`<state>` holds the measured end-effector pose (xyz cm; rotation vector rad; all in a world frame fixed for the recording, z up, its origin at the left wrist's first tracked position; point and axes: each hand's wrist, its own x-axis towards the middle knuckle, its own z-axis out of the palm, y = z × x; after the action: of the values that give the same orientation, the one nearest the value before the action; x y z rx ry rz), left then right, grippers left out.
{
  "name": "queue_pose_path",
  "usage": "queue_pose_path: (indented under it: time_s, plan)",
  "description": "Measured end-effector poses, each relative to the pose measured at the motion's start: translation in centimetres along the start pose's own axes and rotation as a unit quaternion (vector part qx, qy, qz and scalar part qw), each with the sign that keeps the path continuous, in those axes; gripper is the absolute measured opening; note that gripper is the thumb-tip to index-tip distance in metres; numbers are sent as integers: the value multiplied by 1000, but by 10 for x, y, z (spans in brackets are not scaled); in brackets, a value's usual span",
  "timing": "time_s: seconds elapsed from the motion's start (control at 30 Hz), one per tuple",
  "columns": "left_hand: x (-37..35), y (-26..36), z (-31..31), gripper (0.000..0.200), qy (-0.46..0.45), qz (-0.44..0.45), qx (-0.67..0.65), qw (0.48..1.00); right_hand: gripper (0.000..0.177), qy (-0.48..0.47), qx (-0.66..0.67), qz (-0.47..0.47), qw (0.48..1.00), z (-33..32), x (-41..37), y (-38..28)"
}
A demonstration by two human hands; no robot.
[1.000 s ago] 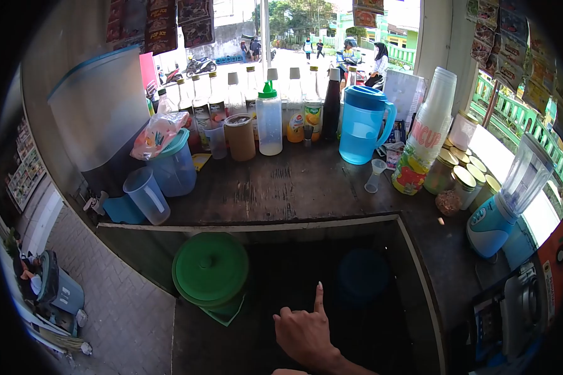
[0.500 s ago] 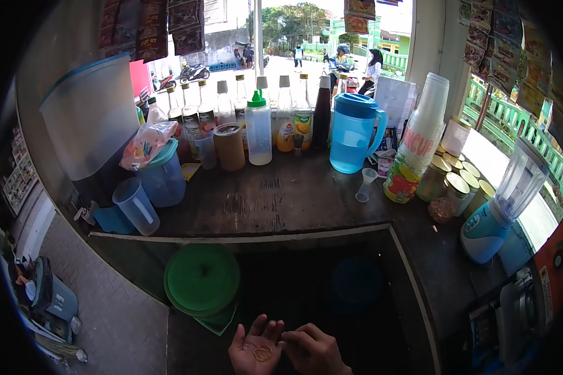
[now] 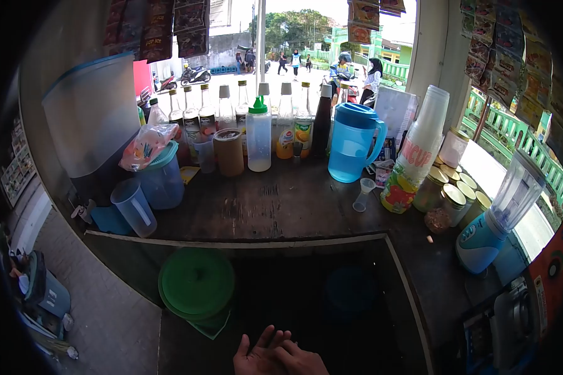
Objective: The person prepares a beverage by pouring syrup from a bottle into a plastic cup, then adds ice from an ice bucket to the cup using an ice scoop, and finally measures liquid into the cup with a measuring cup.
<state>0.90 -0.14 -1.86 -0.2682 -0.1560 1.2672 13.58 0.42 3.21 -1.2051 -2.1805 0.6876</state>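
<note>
My left hand (image 3: 256, 357) is palm up at the bottom centre, its fingers spread apart. Over its palm lies my right hand (image 3: 299, 360), fingers bent down and touching the left palm. Whatever may be between the right fingertips and the palm is hidden. To the upper left of both hands stands a green lidded bucket (image 3: 197, 284) below the counter. Above them runs the dark wooden counter (image 3: 256, 209).
On the counter stand bottles (image 3: 284, 122), a blue pitcher (image 3: 353, 144), stacked plastic cups (image 3: 419, 144), lidded jars (image 3: 453, 206), a small clear cup (image 3: 363, 195) and a blender (image 3: 500, 212). People and motorbikes are outside.
My right hand has moved left onto my left palm, and the yellowish rings seen there before are now covered. The camera view has shifted slightly.
</note>
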Motion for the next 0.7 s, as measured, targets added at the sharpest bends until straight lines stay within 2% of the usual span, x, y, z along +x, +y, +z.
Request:
queue_pose_path:
  time_s: [0.03,0.1,0.17,0.23,0.3,0.33,0.4,0.43,0.5,0.53,0.6,0.67,0.7]
  plan:
    - [-1,2,-2,58,-4,5,1,1000,12,12,8,13,1000,0,0,-1]
    - [-4,6,-3,54,30,-21,-91,995,13,21,17,20,999,1,0,-2]
    - [-5,7,-3,51,31,-23,-82,996,10,37,117,24,992,-1,0,-2]
    - [-5,10,-11,48,36,-25,-74,996,8,56,139,16,989,-4,0,-5]
    - [-2,13,-23,46,85,3,31,996,7,72,162,5,984,-9,2,-9]
    - [-6,17,-27,46,84,9,30,996,8,93,164,-6,982,-12,2,-10]
    - [-9,18,-12,46,191,-51,199,960,9,113,166,-17,980,-20,5,-11]
    - [-12,17,0,46,193,-51,197,960,10,111,120,-48,985,-27,6,-11]
    - [-17,9,35,47,217,-151,276,924,11,107,74,-75,989,-35,7,-10]
    - [-20,12,33,47,220,-151,273,924,11,85,55,-94,990,-37,6,-9]
    - [-22,18,27,45,200,-213,308,905,11,62,38,-114,991,-42,6,-8]
    - [-26,20,20,42,216,-221,306,901,15,2,16,-171,985,-48,4,-9]
    - [-27,21,15,39,228,-230,305,896,15,1,16,-171,985,-47,2,-7]
